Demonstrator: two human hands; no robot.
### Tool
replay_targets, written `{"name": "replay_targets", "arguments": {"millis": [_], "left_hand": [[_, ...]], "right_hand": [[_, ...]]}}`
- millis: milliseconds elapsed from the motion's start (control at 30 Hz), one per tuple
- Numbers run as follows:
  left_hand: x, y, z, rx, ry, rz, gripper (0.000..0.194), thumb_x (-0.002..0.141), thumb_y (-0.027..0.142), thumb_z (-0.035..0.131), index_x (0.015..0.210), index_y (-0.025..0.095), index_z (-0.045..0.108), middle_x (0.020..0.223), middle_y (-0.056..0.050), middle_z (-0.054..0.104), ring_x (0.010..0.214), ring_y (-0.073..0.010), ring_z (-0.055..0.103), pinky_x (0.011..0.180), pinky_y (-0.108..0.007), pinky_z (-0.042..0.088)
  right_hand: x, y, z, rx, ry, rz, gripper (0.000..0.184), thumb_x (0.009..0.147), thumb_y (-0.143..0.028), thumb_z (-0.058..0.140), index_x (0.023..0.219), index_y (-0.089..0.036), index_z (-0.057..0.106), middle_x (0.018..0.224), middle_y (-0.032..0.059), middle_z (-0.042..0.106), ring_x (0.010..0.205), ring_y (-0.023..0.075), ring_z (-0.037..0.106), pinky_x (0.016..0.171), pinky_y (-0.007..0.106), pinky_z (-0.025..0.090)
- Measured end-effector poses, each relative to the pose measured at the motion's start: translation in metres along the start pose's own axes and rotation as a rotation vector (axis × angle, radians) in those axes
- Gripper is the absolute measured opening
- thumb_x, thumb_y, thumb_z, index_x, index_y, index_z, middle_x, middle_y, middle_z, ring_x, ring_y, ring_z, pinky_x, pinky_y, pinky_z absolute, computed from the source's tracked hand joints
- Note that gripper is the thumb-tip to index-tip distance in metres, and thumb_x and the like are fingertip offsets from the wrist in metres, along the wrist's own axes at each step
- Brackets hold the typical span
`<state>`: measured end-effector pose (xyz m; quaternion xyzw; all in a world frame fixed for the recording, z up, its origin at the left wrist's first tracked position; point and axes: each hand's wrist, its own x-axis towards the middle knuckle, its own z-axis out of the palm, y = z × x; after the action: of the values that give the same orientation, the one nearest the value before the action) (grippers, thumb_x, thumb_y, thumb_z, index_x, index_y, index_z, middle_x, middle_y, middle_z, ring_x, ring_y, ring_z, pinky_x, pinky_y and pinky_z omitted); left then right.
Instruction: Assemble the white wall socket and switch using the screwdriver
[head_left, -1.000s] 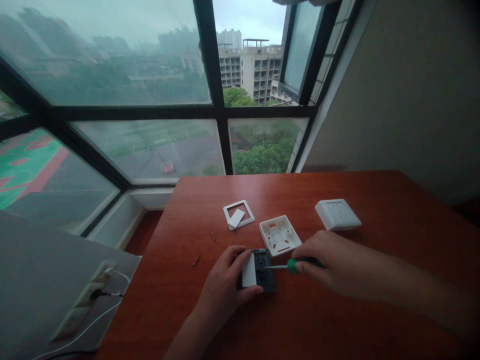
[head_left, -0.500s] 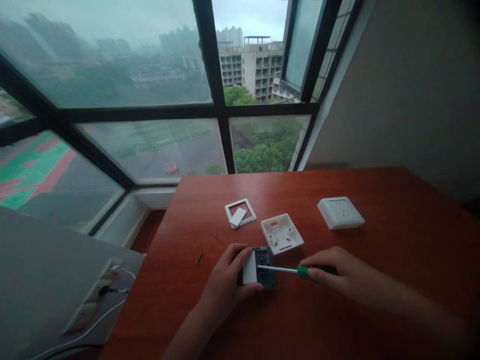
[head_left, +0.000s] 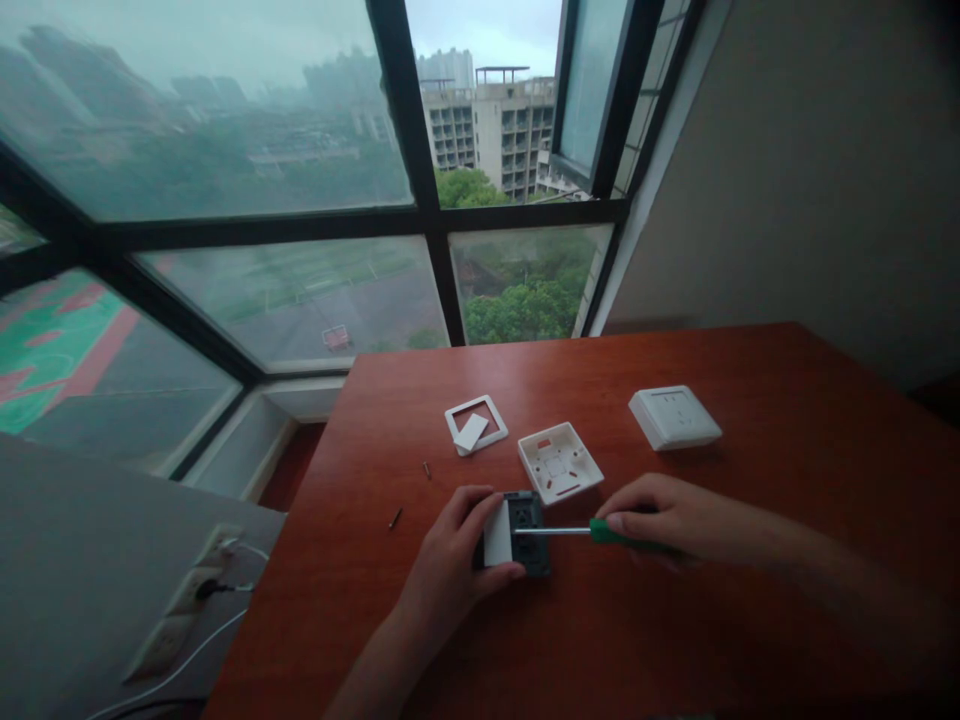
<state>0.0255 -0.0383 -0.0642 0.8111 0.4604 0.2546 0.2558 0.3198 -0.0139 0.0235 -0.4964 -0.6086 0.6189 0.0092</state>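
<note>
My left hand (head_left: 457,545) grips a dark grey switch module (head_left: 531,555) with a white rocker plate (head_left: 497,537) on its left side, thumb below and fingers above. My right hand (head_left: 656,515) is closed round the green handle of a screwdriver (head_left: 562,531). The metal shaft points left across the grey module, and its tip meets the inner edge of the white plate. Just beyond the module sits a white back box (head_left: 561,465), open side up. Past it to the left lies a white frame (head_left: 478,425) with a small white plate (head_left: 471,434) resting on it.
Two screws (head_left: 395,518) lie left of my left hand on the reddish wooden table (head_left: 750,480). A stack of white switch boxes or panels (head_left: 675,418) stands at the back right. Wall sockets (head_left: 191,590) with plugged cables are beyond the left table edge, and windows rise behind.
My right hand has tilted the screwdriver, its handle now slightly higher and further left, the tip staying at the plate's edge. The whole view has shifted a little.
</note>
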Motion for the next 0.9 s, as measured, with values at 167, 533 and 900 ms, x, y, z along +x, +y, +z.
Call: {"name": "replay_targets", "arguments": {"millis": [167, 533, 900], "left_hand": [[-0.001, 0.001, 0.0, -0.017, -0.002, -0.021, 0.066, 0.075, 0.045, 0.075, 0.132, 0.024, 0.048, 0.127, -0.012, 0.051, 0.114, -0.0291, 0.055, 0.096, -0.041, 0.049], [0.007, 0.002, -0.017, -0.132, 0.157, -0.103, 0.052, 0.076, 0.04, 0.074, 0.121, 0.024, 0.055, 0.12, -0.01, 0.053, 0.109, -0.0267, 0.057, 0.091, -0.039, 0.051], [0.09, -0.02, -0.06, 0.109, 0.055, 0.07, 0.049, 0.077, 0.02, 0.069, 0.124, 0.023, 0.055, 0.124, -0.009, 0.059, 0.113, -0.0262, 0.057, 0.096, -0.042, 0.047]], "right_hand": [[0.009, 0.033, 0.011, 0.18, -0.025, -0.022, 0.041, 0.088, -0.052, 0.051, 0.093, -0.015, 0.067, 0.069, 0.0001, 0.059, 0.045, 0.0052, 0.045, 0.038, 0.016, 0.027], [-0.008, 0.042, 0.021, 0.092, 0.181, -0.025, 0.045, 0.089, -0.053, 0.051, 0.111, -0.018, 0.068, 0.075, 0.0016, 0.061, 0.055, 0.0091, 0.052, 0.045, 0.018, 0.036], [-0.014, 0.053, 0.036, 0.14, 0.227, -0.048, 0.045, 0.091, -0.052, 0.048, 0.114, -0.017, 0.065, 0.073, 0.0002, 0.057, 0.056, 0.0096, 0.049, 0.047, 0.019, 0.036]]}}
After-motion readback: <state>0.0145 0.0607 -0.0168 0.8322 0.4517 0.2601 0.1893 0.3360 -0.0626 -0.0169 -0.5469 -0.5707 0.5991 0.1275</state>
